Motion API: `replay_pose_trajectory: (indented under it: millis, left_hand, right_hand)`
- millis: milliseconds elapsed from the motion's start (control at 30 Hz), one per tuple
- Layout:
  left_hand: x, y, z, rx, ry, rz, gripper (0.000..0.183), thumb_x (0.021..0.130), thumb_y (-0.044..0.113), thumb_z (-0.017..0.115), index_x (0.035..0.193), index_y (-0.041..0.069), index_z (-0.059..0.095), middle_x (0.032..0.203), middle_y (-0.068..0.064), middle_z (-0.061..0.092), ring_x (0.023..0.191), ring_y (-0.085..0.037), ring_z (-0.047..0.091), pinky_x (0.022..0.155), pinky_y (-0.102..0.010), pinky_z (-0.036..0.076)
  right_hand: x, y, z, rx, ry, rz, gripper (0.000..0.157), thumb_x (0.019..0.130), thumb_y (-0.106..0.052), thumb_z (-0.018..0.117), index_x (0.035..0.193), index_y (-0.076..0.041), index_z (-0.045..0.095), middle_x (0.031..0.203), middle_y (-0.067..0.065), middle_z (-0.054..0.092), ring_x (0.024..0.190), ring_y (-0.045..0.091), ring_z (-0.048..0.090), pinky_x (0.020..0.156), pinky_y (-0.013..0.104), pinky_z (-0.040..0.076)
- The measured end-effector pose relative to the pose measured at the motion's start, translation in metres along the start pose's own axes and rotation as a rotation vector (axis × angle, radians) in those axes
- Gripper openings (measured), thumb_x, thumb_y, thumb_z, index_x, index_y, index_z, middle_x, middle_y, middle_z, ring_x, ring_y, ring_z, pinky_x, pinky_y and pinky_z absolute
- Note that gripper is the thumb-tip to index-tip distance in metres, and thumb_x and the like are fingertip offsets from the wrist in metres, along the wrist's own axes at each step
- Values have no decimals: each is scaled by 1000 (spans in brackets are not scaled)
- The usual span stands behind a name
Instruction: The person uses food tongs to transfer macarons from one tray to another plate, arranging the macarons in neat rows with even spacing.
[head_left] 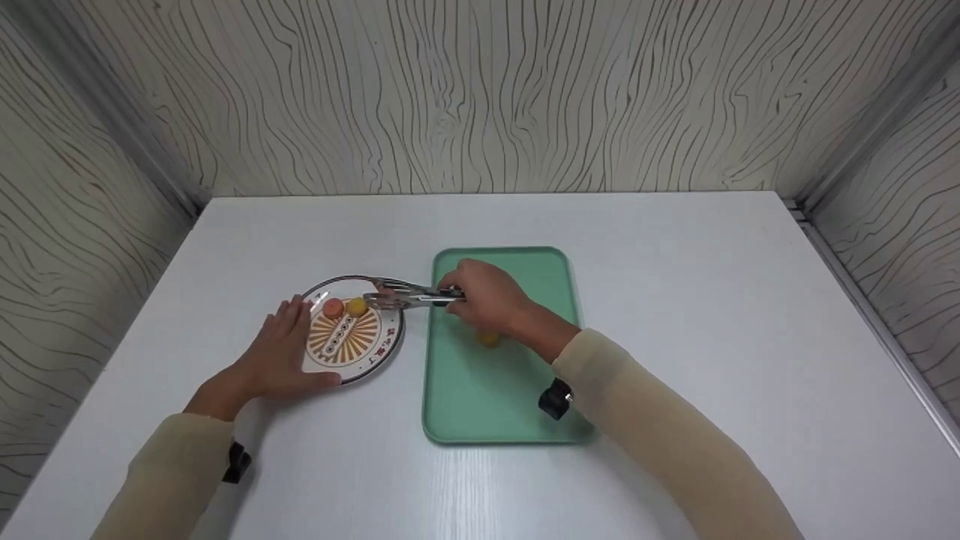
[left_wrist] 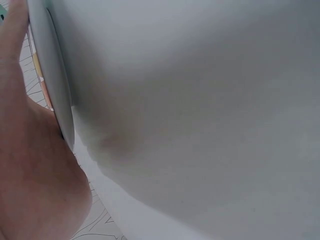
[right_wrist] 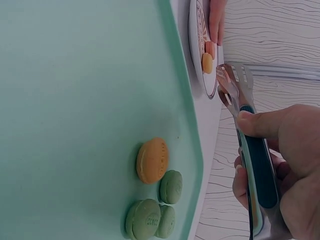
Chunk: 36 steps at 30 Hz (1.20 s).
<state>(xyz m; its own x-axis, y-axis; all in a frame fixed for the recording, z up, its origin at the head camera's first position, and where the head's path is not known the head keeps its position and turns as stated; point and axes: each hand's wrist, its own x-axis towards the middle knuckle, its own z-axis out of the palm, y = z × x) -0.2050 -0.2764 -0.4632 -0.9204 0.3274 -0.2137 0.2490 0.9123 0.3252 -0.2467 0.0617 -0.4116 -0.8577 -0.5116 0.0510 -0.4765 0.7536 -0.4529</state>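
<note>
My left hand (head_left: pixel 279 356) rests against the near-left edge of a white plate (head_left: pixel 382 360) with a sunburst print, fingers straight and thumb spread along the rim. On the plate lie a pink-orange macaron (head_left: pixel 333 308) and a yellow macaron (head_left: pixel 358 307), side by side. My right hand (head_left: pixel 487 296) grips metal serving tongs (right_wrist: pixel 259 170) by their dark handles. The tong tips reach over the plate's right side, next to the yellow macaron, with something pinkish between them. Below the right hand, an orange-yellow macaron (right_wrist: pixel 153 160) and three green macarons (right_wrist: pixel 143 220) lie on the tray.
A green rectangular tray (head_left: pixel 480 405) lies just right of the plate on the white table (head_left: pixel 675 300). Wood-grain patterned panels (head_left: pixel 480 97) stand at the back and both sides. A black wrist device (head_left: pixel 555 399) hangs at the right cuff, over the tray.
</note>
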Motion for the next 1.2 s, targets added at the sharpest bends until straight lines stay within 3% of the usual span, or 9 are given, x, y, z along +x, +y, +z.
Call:
replay_pose_trajectory:
  millis: [467, 833, 1200]
  left_hand:
    - [0, -5, 5, -22, 40, 38, 133, 78, 70, 72, 156, -16, 6, 164, -35, -1, 151, -52, -3, 120, -65, 6]
    - [-1, -4, 3, -8, 19, 27, 133, 79, 72, 70, 156, -15, 5, 164, -34, -1, 152, -52, -2, 121, -65, 7]
    - [-2, -5, 4, -19, 40, 56, 131, 79, 68, 72, 155, -17, 7, 164, -36, -1, 151, -53, -1, 120, -66, 7]
  right_hand:
    - [4, 3, 9, -14, -3, 24, 20, 95, -11, 70, 113, -10, 78, 93, 1, 63, 82, 17, 49, 72, 31, 45]
    - [7, -6, 13, -92, 3, 21, 20, 96, -11, 68, 114, -9, 77, 96, 2, 65, 84, 15, 52, 79, 35, 52]
    - [7, -7, 14, -80, -2, 28, 23, 95, -10, 69, 117, -9, 77, 100, 3, 66, 87, 16, 54, 81, 34, 52]
